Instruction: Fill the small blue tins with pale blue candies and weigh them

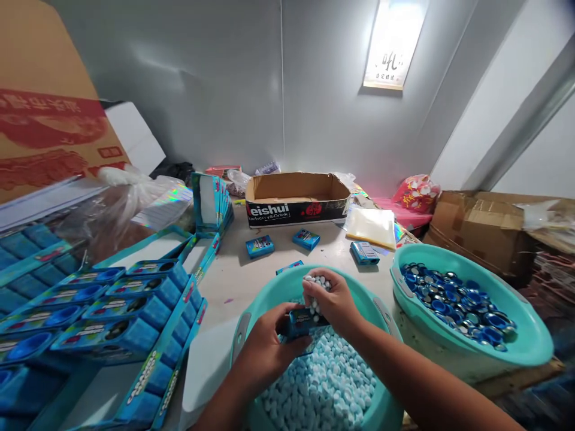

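Note:
My left hand [272,344] grips a small blue candy box [300,323] over a turquoise basin [257,299]. Just above the box, my right hand [336,302] is closed around a handful of small white candies [321,280]. Some of these candies spill down from its fingers at the box's top; the box's opening is largely hidden. Below both hands, the basin holds a heap of the same white candies [332,377].
Display trays of blue boxes [130,305] crowd the left. Several loose blue boxes [259,246] lie beyond the basin, before an open carton [299,214]. Clear plastic bags [371,226] lie behind right. A second turquoise basin [534,335] holds shiny blue caps [453,302].

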The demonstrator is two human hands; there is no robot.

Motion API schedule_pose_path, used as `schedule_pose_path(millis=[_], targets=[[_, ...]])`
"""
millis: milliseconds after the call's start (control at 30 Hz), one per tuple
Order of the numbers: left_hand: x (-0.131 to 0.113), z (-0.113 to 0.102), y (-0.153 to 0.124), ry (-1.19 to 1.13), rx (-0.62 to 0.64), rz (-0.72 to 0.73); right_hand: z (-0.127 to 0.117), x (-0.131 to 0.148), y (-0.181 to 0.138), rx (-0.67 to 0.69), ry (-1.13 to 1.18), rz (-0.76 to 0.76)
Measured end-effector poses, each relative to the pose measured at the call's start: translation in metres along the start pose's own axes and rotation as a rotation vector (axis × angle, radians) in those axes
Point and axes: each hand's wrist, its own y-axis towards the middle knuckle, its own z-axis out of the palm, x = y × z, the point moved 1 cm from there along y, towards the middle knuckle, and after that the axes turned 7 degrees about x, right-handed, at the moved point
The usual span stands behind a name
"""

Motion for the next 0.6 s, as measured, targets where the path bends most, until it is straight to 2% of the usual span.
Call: schedule_pose_path(millis=[233,467,600], targets=[[0.003,0.0001,-0.0016,0.014,-0.043,-0.001,0.0018,-0.0003,-0.0021,-0.029,0.053,0.055],[0.0055,-0.0013,-0.0008,0.013,-0.1,0.017,0.0057,0.0051,-0.0045,-0.06,0.069,0.044],[0.0055,-0.0012,-0.0002,-0.011,-0.094,0.048,0.0041,0.0002,-0.0058,-0.034,0.059,0.019]])
